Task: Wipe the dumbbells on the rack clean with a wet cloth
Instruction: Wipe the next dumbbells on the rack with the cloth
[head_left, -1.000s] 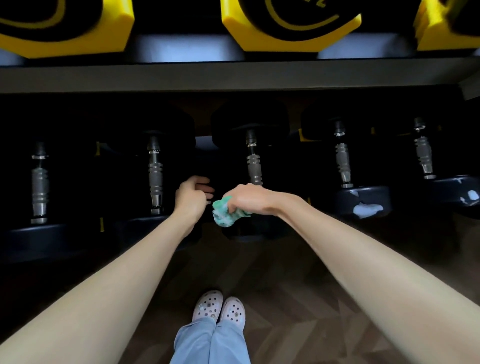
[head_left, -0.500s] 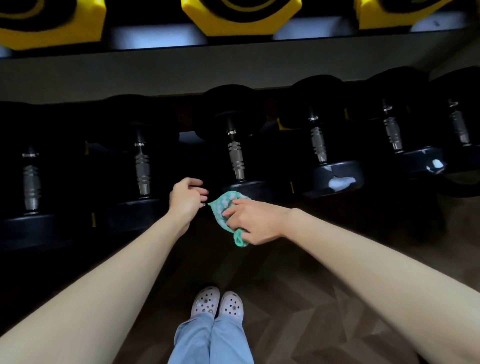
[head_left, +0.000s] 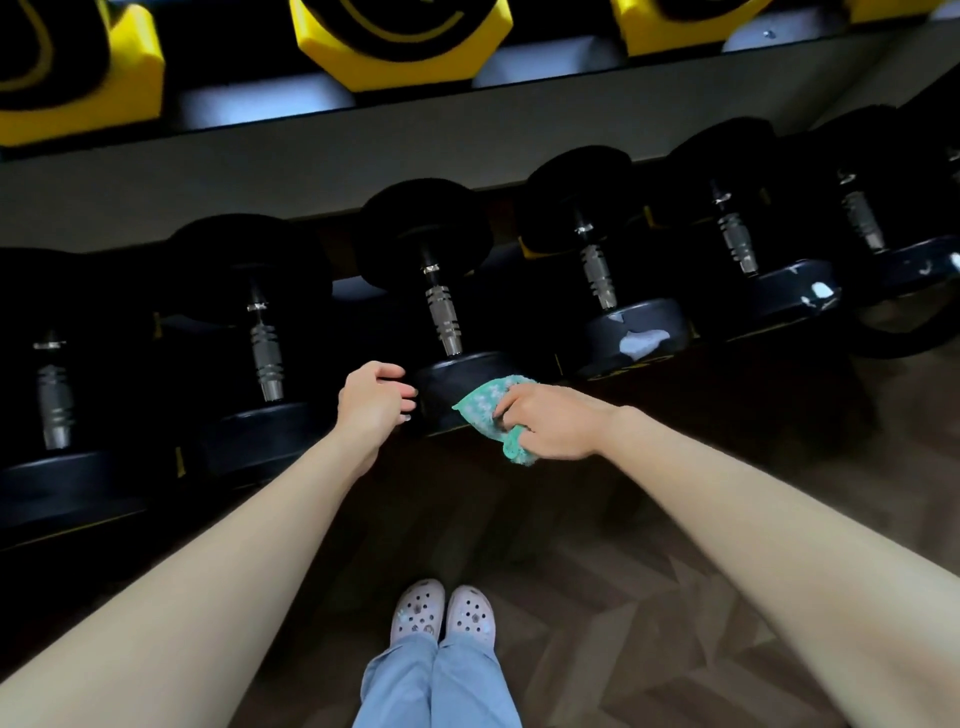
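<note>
Several black dumbbells with steel handles lie in a row on the lower tier of the rack (head_left: 363, 150). My right hand (head_left: 556, 421) grips a green and white cloth (head_left: 485, 408) and holds it against the near head of the middle dumbbell (head_left: 441, 317). My left hand (head_left: 374, 400) hovers just left of that head with its fingers loosely curled and nothing in them. Whether its fingertips touch the head cannot be told.
Yellow and black hexagonal dumbbells (head_left: 400, 41) sit on the upper tier. The dumbbell to the right (head_left: 634, 327) has a torn white label on its near head. Dark herringbone floor (head_left: 597, 597) lies below, with my feet in pale clogs (head_left: 441, 613).
My right hand has turned the cloth from under the dumbbell head onto its near face. The view has swung so the rack now slopes up to the right. My left hand stays beside the head.
</note>
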